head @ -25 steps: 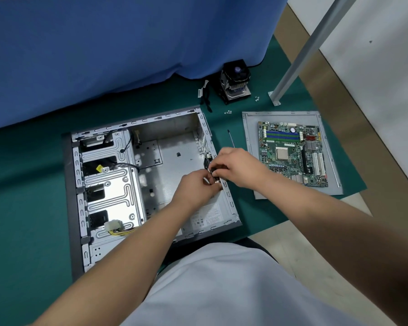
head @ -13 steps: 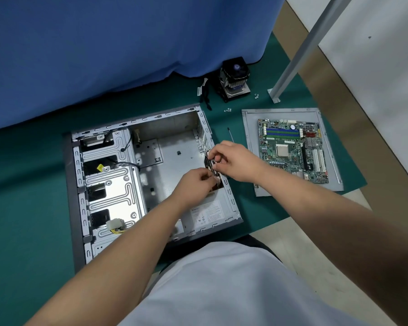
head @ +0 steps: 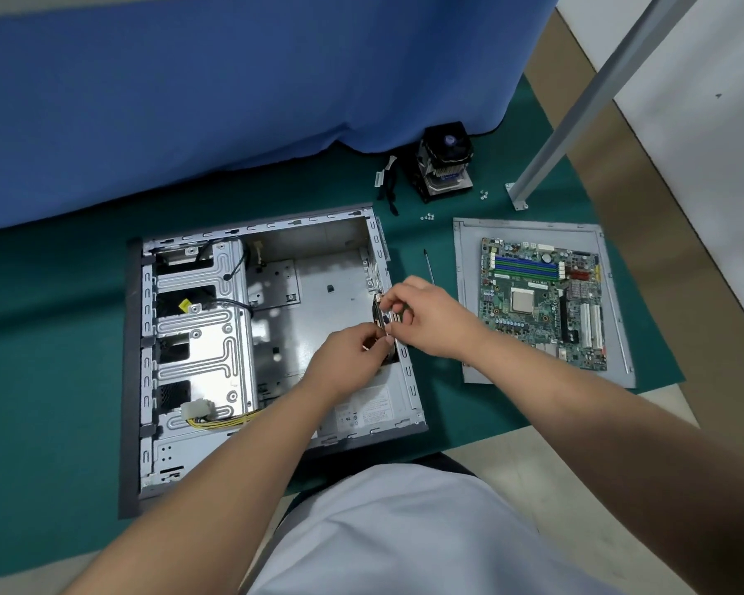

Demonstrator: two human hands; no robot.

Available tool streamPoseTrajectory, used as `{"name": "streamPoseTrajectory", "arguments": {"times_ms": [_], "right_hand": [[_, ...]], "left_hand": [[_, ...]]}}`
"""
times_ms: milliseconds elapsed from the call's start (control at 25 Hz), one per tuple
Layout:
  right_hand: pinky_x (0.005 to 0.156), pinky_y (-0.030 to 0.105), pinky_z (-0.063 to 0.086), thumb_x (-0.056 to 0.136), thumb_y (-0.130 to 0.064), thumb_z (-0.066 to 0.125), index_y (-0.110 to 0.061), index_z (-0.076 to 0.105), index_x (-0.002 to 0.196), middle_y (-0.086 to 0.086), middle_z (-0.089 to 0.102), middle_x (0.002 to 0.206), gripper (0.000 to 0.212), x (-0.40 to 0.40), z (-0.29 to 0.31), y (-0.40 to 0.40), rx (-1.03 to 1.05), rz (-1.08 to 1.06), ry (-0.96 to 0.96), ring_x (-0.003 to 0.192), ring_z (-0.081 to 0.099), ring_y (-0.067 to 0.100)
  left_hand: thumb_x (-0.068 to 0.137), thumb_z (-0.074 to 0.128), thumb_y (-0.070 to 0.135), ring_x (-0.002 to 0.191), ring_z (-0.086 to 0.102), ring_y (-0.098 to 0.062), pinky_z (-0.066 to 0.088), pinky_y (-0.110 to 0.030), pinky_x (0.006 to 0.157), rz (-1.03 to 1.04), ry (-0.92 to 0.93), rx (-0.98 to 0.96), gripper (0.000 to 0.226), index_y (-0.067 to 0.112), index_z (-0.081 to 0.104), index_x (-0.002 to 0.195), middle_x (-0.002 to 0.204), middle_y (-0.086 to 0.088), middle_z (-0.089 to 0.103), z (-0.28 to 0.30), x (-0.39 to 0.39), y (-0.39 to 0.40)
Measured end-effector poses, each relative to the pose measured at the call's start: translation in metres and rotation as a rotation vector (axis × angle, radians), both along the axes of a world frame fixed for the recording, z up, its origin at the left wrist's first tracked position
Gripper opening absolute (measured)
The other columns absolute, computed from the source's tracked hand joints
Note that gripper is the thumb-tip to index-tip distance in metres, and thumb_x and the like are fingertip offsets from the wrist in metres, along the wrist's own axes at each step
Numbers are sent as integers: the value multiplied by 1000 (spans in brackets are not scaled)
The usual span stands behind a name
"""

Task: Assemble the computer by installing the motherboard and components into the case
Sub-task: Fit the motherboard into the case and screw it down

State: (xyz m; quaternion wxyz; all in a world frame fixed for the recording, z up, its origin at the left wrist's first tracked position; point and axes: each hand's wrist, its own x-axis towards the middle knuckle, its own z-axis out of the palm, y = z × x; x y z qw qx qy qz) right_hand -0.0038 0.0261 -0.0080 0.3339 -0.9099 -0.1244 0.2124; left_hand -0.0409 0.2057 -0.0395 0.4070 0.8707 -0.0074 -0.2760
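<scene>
One computer case is lying open on the tabletop. One motherboard is sitting on one grey panel. One cooler fan is standing behind them, and one screwdriver is lying between case and panel. Two small clusters of screws are lying near the fan. Two hands are showing.

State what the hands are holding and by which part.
Both the left hand and right hand pinch a thin metal plate at the case's rear wall, fingers on its edges.
</scene>
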Motion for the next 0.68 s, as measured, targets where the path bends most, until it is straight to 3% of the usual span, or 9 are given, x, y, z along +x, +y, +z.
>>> {"name": "streamPoseTrajectory", "arguments": {"times_ms": [120, 280, 360, 440, 520, 600, 680], "right_hand": [[82, 22, 50, 90, -22, 74, -20, 63, 118, -6, 48, 111, 30, 9, -1, -8, -4, 129, 18, 82, 62, 10], [84, 17, 49, 90, -31, 75, -29, 59, 126, -13, 45, 117, 39, 24, 1, -21, -40, 282, 66, 94, 59, 5], [83, 13, 47, 91, -22, 71, -30, 59, 126, -13, 46, 118, 38, 29, 3, -26, -34, 290, 92, 96, 59, 4], [83, 20, 49, 93, -17, 65, -28, 60, 120, -9, 49, 118, 30, 29, 3, -22, -13, 210, 91, 93, 61, 6], [84, 28, 51, 97, -30, 63, -24, 53, 122, -4, 48, 125, 28, 27, 2, -10, -42, 61, 46, 87, 63, 8], [89, 36, 51, 95, -48, 65, -22, 37, 143, 2, 39, 141, 61, 29, 0, 5, -98, -56, 60, 92, 66, 15], [98, 44, 50, 91, -54, 67, -26, 14, 159, 8, 28, 158, 90, 33, -1, 25, -193, -95, 122, 113, 63, 29]], "left_hand": [[103, 53, 42, 94, 65, -11, 51, -30, 82, -51, -62, 9, 22, 30, 72, 102, 102, 10, 71, 6, -5, 12], [98, 62, 25, 111, 58, -23, 48, -39, 93, 48, -421, 301, 20, 18, 72, 114, 116, 0, 68, 9, -17, 58], [90, 68, 16, 125, 51, -30, 44, -46, 100, 110, -531, 477, 29, 17, 70, 119, 128, -6, 63, 11, -23, 86], [88, 69, 18, 141, 36, -34, 37, -53, 110, 196, -505, 595, 46, 21, 61, 133, 148, -11, 49, 14, -27, 107], [90, 70, 26, 153, 17, -35, 26, -56, 119, 258, -409, 627, 62, 29, 47, 147, 164, -11, 27, 12, -29, 120], [88, 73, 27, 157, 6, -34, 17, -56, 123, 234, -334, 624, 78, 36, 33, 155, 170, -8, 9, 8, -24, 127], [83, 75, 19, 158, -1, -34, 13, -57, 125, 188, -268, 618, 96, 42, 20, 158, 172, -6, -3, 6, -17, 130]]}}
